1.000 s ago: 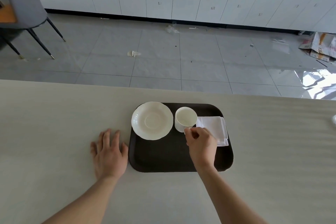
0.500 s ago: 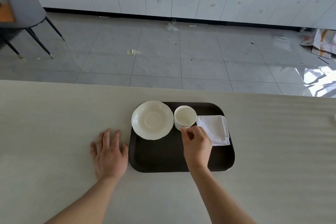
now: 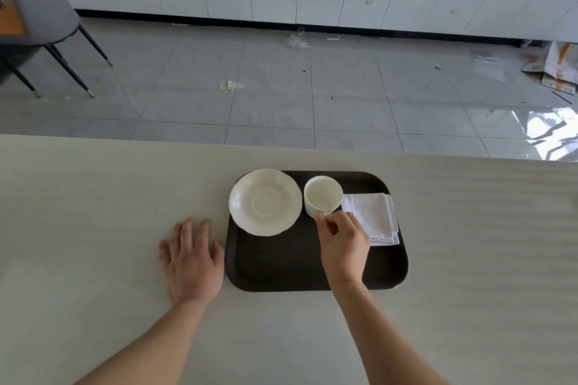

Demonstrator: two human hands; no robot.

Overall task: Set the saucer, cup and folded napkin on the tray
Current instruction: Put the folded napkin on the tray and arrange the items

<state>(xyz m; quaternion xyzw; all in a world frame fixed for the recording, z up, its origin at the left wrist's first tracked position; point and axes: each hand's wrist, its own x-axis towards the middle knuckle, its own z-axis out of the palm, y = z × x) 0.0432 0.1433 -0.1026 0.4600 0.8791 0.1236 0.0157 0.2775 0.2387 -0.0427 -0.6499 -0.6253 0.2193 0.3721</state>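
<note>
A dark brown tray [image 3: 281,272] lies on the pale table. On its far left part rests a white scalloped saucer [image 3: 265,201]. Right beside the saucer an empty white cup [image 3: 322,194] stands upright on the tray. A folded white napkin [image 3: 372,216] lies flat to the cup's right. My right hand [image 3: 342,244] reaches over the tray, fingertips pinched at the cup's near side where the handle is hidden. My left hand [image 3: 192,259] lies flat on the table, fingers spread, just left of the tray's edge.
The table's far edge [image 3: 125,139] runs across the view, with grey floor tiles beyond. A grey chair [image 3: 40,9] stands at the far left. White cabinets line the back wall; scraps and cardboard [image 3: 553,69] lie on the floor.
My right hand has shifted slightly left along the cup's near side and stays pinched there. The cup, saucer, napkin and my left hand have kept their places.
</note>
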